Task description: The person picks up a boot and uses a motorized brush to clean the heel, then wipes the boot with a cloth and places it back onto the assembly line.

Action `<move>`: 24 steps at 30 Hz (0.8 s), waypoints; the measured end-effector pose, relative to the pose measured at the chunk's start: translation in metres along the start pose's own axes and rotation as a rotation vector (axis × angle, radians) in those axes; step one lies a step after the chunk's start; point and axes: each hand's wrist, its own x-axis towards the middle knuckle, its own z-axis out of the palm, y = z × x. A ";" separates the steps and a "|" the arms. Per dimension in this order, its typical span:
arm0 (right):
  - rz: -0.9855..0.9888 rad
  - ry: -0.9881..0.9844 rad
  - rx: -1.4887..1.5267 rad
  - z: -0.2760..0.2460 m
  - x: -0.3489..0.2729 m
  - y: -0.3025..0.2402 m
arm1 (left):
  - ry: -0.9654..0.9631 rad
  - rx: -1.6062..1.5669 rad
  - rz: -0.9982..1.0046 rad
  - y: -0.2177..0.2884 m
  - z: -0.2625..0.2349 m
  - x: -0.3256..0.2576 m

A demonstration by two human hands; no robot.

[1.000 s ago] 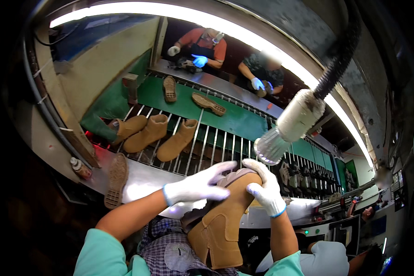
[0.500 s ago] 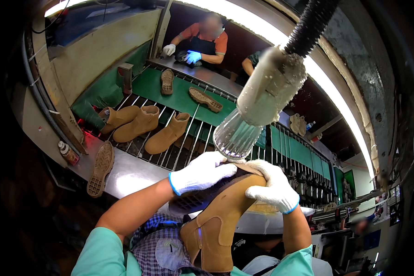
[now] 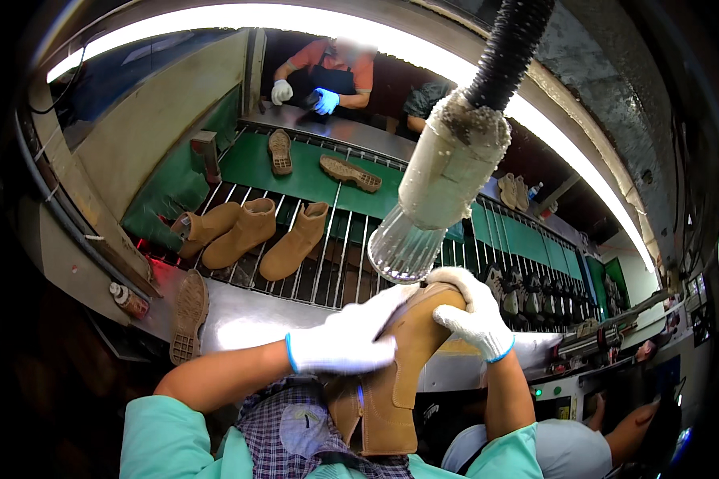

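Note:
A tan ankle boot [image 3: 411, 351] with a side zip is tilted toe-up in front of my body, its shaft low against my checked apron. My right hand [image 3: 481, 318], in a white knit glove, is wrapped round the toe end, thumb on the upper. On the boot's left side lies my left hand [image 3: 347, 335], gloved alike and slightly blurred, with fingers along the sole edge and the thumb side over the upper. The boot's underside is hidden behind this hand. Just above the toe hangs a clear ribbed cup [image 3: 407, 246] on a white fitting.
A black corrugated hose [image 3: 513, 52] carries the fitting. Tan boots [image 3: 240, 231] stand on a barred rack. Loose soles [image 3: 350, 172] lie on the green belt, another sole [image 3: 188, 315] on the metal ledge beside a small bottle [image 3: 128, 299]. Opposite, a gloved co-worker [image 3: 327, 80] works.
My left hand has slid down along the boot from near the toe, and its dark tread no longer shows. The boot has turned slightly; my right hand keeps its hold. The view has shifted.

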 end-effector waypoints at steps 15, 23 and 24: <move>0.121 0.170 0.150 0.163 -0.017 -0.070 | 0.291 -0.451 0.137 -0.115 -0.085 0.017; 0.027 0.486 -0.323 0.190 -0.032 -0.072 | 0.320 -0.391 0.267 -0.142 -0.052 0.000; -0.011 0.474 -0.319 0.184 -0.025 -0.076 | 0.318 -0.353 0.263 -0.137 -0.051 0.002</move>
